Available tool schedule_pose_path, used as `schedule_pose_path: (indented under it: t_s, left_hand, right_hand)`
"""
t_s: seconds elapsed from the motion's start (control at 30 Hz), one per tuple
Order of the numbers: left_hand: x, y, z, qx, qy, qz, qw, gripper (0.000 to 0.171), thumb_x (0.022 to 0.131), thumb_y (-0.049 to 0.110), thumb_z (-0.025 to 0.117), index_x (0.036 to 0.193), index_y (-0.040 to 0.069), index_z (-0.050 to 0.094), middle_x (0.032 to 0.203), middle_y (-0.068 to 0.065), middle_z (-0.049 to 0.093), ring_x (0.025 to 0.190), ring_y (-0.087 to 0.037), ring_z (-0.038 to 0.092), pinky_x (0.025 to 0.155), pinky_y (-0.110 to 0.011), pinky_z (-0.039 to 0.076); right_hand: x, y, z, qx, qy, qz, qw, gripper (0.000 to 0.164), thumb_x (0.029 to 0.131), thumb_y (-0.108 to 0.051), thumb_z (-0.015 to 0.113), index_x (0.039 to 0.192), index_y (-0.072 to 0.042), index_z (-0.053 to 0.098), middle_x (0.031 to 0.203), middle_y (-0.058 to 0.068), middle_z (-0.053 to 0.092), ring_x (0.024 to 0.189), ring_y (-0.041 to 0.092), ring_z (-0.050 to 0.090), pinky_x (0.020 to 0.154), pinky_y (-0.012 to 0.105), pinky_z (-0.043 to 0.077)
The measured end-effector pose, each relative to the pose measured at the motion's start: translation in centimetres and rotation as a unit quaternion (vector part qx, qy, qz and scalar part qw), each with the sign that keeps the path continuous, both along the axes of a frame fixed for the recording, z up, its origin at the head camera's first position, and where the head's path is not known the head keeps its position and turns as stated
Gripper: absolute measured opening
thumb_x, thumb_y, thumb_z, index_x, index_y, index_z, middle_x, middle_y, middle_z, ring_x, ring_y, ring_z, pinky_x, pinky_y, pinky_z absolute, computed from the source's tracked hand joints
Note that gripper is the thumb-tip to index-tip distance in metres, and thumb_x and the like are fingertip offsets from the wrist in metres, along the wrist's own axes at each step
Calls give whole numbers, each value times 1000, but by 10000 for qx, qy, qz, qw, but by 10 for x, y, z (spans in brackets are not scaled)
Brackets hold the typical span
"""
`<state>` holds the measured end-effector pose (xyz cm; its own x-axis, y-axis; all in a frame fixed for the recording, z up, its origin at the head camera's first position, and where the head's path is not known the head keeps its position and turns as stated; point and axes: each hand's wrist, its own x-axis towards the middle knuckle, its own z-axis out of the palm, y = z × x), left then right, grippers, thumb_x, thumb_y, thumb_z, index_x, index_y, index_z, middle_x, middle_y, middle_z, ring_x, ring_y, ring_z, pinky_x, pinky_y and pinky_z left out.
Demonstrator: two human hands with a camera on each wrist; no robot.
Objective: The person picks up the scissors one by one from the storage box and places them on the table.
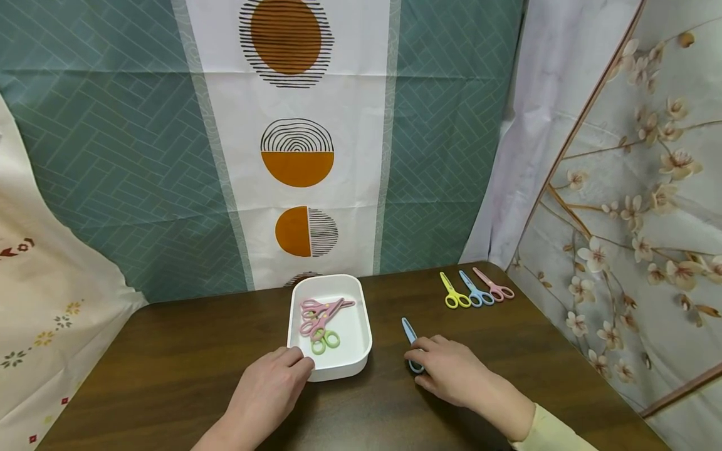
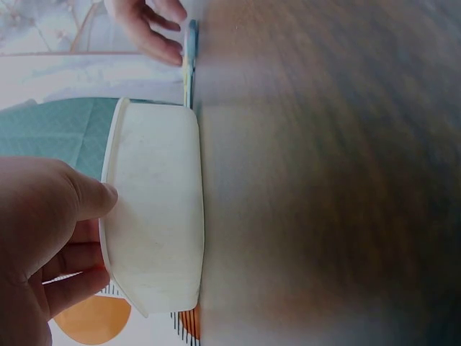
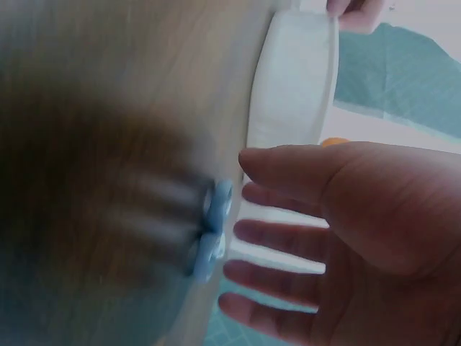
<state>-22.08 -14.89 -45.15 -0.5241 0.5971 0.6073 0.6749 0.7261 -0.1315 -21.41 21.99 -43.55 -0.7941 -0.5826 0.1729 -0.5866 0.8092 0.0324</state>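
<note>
A white plastic box [image 1: 344,372] stands upright on the table, with pink scissors [image 1: 323,324] and green-handled scissors [image 1: 333,339] lying in it. My left hand [image 1: 272,383] pinches the box's near left rim; in the left wrist view the thumb [image 2: 97,197] lies outside and the fingers go over the inner side. To the right of the box, a pair of blue scissors [image 1: 409,329] lies flat, blades pointing away. Over their handles hovers my right hand [image 1: 451,371], its fingers [image 3: 277,241] extended and apart from the blue handles [image 3: 214,227] in the right wrist view.
Yellow scissors [image 1: 451,290], a second blue pair [image 1: 475,290] and another pink pair [image 1: 494,285] lie in a row at the table's back right. A patterned curtain [image 1: 304,188] hangs behind the brown table [image 1: 214,332], with flowered cloth [image 1: 632,250] along the right side.
</note>
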Motion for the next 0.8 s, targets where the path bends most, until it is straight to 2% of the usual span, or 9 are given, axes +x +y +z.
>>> schedule_pose_path:
  t_s: [0.13, 0.3, 0.57, 0.8]
  left_hand:
    - [0, 0, 0, 13, -34, -13, 10000, 34, 81, 9, 95, 85, 22, 64, 81, 9, 55, 75, -13, 57, 63, -28, 48]
    - [0, 0, 0, 6, -14, -33, 10000, 34, 81, 8, 94, 84, 22, 63, 81, 9, 55, 75, -13, 57, 64, -28, 48]
    - [1, 0, 0, -11, -134, -2, 9999, 34, 81, 9, 95, 86, 23, 65, 82, 10, 55, 75, -13, 57, 64, -27, 48]
    - [0, 0, 1, -41, -13, -7, 10000, 35, 80, 9, 95, 85, 22, 63, 81, 10, 54, 75, -13, 57, 64, -27, 48]
  right_hand:
    - [11, -5, 2, 117, -429, -365, 9983, 53, 96, -40, 87, 139, -13, 73, 139, 8, 69, 126, 34, 67, 96, 52, 60]
    - [21, -7, 2, 16, -789, -671, 9946, 68, 96, -48, 85, 147, -6, 68, 152, 16, 63, 139, 40, 61, 105, 57, 55]
    - [25, -6, 1, -13, -972, -813, 9919, 72, 96, -53, 83, 147, -5, 66, 154, 17, 61, 139, 43, 60, 108, 59, 53]
    - [26, -8, 1, 80, -925, -752, 9928, 75, 96, -55, 82, 149, -4, 66, 156, 18, 60, 139, 43, 60, 108, 58, 53]
